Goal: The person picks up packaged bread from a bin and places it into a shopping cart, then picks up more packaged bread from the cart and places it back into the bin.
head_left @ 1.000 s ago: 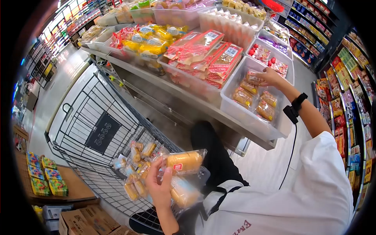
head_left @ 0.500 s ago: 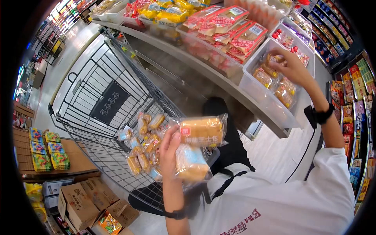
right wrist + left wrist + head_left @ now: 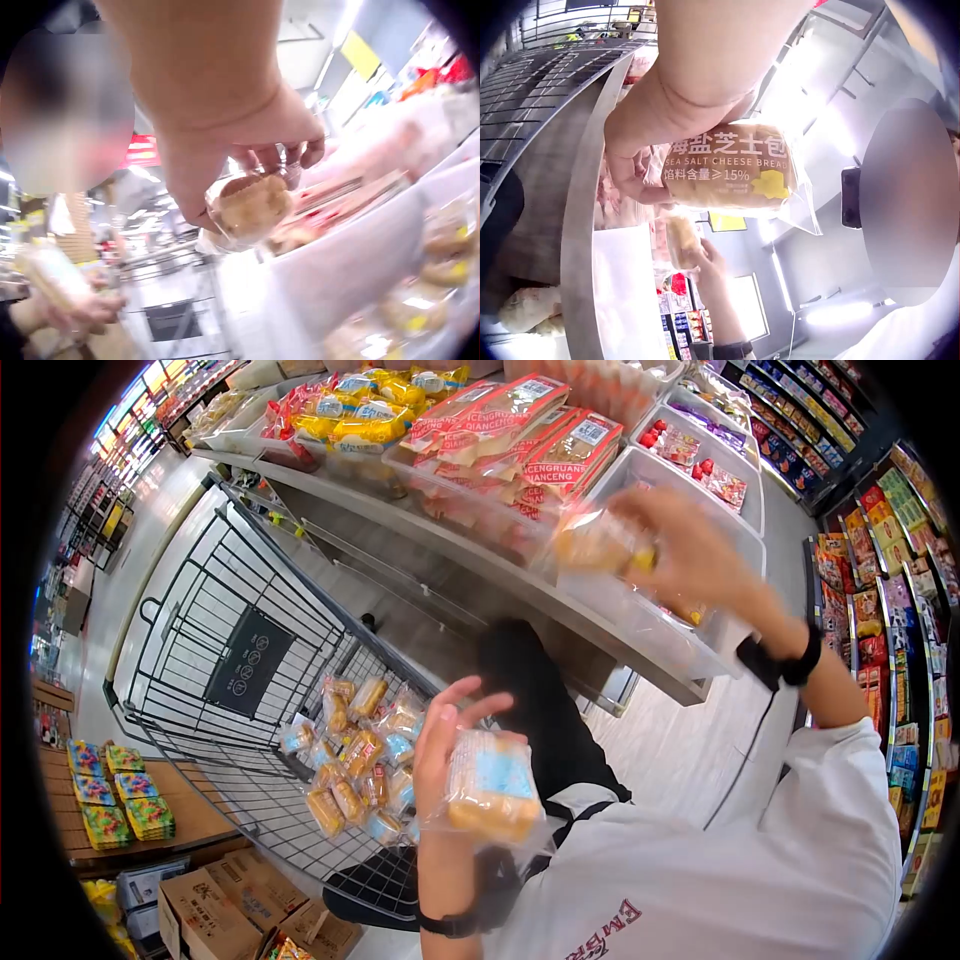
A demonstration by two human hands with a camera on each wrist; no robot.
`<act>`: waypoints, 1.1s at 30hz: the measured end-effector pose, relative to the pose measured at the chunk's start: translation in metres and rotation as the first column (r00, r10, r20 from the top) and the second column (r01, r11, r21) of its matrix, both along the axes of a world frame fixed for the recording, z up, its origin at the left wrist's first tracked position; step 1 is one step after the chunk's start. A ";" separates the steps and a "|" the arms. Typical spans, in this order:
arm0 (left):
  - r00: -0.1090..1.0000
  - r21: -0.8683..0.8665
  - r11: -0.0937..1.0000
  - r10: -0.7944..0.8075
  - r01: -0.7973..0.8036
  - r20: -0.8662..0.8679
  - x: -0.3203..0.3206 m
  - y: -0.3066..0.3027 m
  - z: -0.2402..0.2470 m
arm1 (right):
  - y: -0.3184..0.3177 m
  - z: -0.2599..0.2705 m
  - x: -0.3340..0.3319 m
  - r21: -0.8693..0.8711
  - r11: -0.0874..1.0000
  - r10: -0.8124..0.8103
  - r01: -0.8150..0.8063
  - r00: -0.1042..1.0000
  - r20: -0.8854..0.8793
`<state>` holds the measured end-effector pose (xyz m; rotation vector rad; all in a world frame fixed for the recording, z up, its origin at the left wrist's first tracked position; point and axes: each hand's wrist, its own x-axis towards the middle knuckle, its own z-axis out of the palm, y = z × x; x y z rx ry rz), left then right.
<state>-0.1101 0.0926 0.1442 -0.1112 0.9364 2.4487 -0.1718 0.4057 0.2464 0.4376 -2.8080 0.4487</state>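
My left hand (image 3: 436, 755) holds a clear-wrapped bread (image 3: 495, 790) with a blue label, above the near side of the shopping cart. Its printing reads "sea salt cheese bread" in the left wrist view, where thumb and fingers (image 3: 634, 169) grip one end. Over the front edge of a clear plastic bin (image 3: 735, 540), my right hand (image 3: 690, 550) grips another wrapped bread (image 3: 598, 542), blurred in the head view. The right wrist view shows that bread (image 3: 251, 206) between thumb and fingers. Several similar wrapped breads (image 3: 362, 753) lie in the cart.
The wire cart (image 3: 170, 690) stands along the display counter (image 3: 480, 565). On the counter are red-and-tan packs (image 3: 565, 450), yellow packs (image 3: 365, 422) and a bin with red-topped packs (image 3: 720, 485). Cardboard boxes (image 3: 220, 905) sit at lower left; stocked shelves (image 3: 890, 620) line the right.
My left hand held two wrapped breads and now holds one; its fingers have spread. My right hand has come up out of the bin and leftward with a wrapped bread.
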 end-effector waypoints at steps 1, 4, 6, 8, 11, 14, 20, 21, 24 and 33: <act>0.998 0.061 0.998 0.024 -0.028 0.053 0.002 -0.002 -0.003 | 0.031 0.004 -0.018 0.000 0.998 -0.059 0.059 0.998 0.019; 0.990 0.114 0.988 0.093 -0.105 0.109 0.004 -0.009 -0.011 | 0.093 -0.005 -0.042 0.042 0.960 -0.281 0.278 0.952 0.120; 0.992 0.179 0.976 0.114 -0.123 0.062 0.002 -0.013 -0.016 | 0.101 -0.024 -0.043 0.103 0.954 -0.299 0.282 0.928 0.222; 0.989 0.177 0.974 0.128 -0.138 0.068 0.003 -0.012 -0.014 | 0.109 -0.052 -0.048 0.168 0.944 -0.324 0.283 0.887 0.328; 0.982 0.100 0.979 0.166 -0.175 0.091 0.007 -0.013 -0.017 | 0.120 -0.085 -0.065 0.174 0.967 -0.219 0.185 0.954 0.203; 0.980 0.045 0.980 0.194 -0.196 0.043 0.013 -0.013 -0.018 | 0.119 -0.080 -0.074 0.217 0.966 -0.199 0.142 0.943 0.268; 0.988 -0.328 0.935 0.153 -0.137 0.024 0.008 0.001 0.013 | 0.076 -0.021 -0.049 0.190 0.981 -0.083 0.048 0.980 0.183; 0.986 -0.337 0.930 0.163 -0.143 0.031 0.005 0.002 0.011 | 0.045 -0.001 -0.031 -0.021 1.000 -0.003 0.007 0.983 0.181; 0.991 -0.553 0.823 0.099 -0.133 -0.091 -0.001 0.010 0.004 | -0.036 0.033 0.024 -0.254 0.914 0.374 -0.318 0.902 0.216; 0.961 -0.654 0.747 -0.078 -0.121 -0.266 0.007 0.019 0.032 | -0.078 -0.006 0.064 0.079 0.919 0.364 -0.385 0.910 0.198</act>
